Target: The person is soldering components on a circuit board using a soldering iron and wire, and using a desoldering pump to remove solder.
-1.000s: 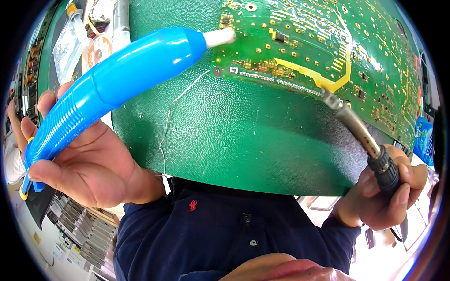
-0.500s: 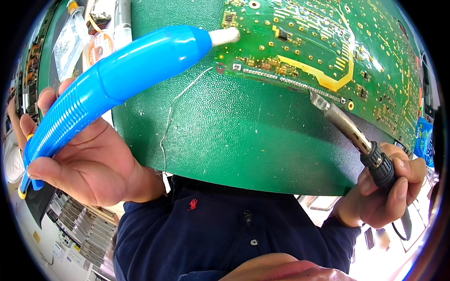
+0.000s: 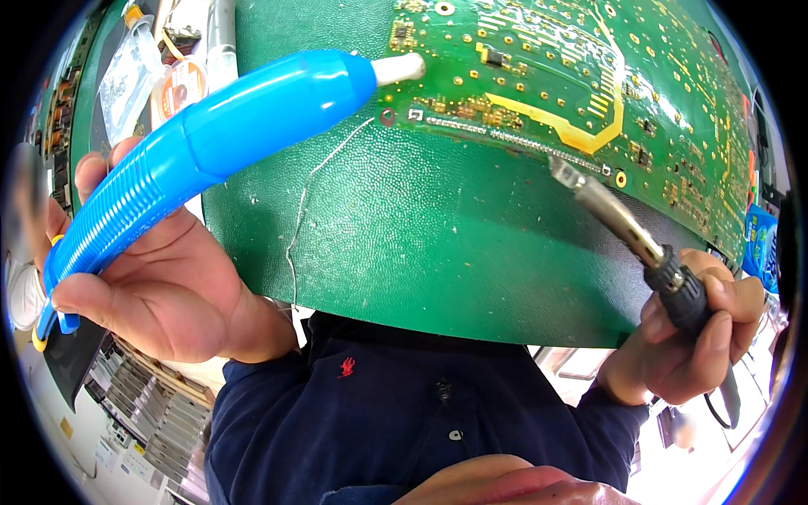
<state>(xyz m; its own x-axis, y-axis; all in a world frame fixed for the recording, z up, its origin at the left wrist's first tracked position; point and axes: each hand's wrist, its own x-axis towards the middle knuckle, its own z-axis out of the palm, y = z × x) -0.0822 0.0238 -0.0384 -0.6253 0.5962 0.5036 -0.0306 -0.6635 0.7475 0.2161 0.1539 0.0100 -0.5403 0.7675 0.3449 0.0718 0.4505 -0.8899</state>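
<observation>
My left hand (image 3: 181, 290) is closed around the ribbed grip of a blue desoldering pump (image 3: 244, 109). The pump's white nozzle points at the upper left part of a green circuit board (image 3: 547, 93); whether it touches cannot be told. In my right hand (image 3: 707, 332), the black handle of a soldering iron (image 3: 619, 215) is gripped between thumb and fingers. Its blunt tip is at the board's near edge, beside the right part of a long row of shiny solder-covered contacts (image 3: 505, 135); contact with them is unclear.
Beneath the board lies a textured green mat (image 3: 421, 252). A thin solder wire (image 3: 295, 227) curves across it. Back left are a syringe-like clear tube (image 3: 220, 38), a plastic pouch (image 3: 126, 88) and an orange-labelled spool (image 3: 181, 88). A blue packet (image 3: 762, 244) stands far right.
The whole scene has shifted slightly left in the picture. Both tools keep nearly the same place relative to the board, and both hands keep their grips.
</observation>
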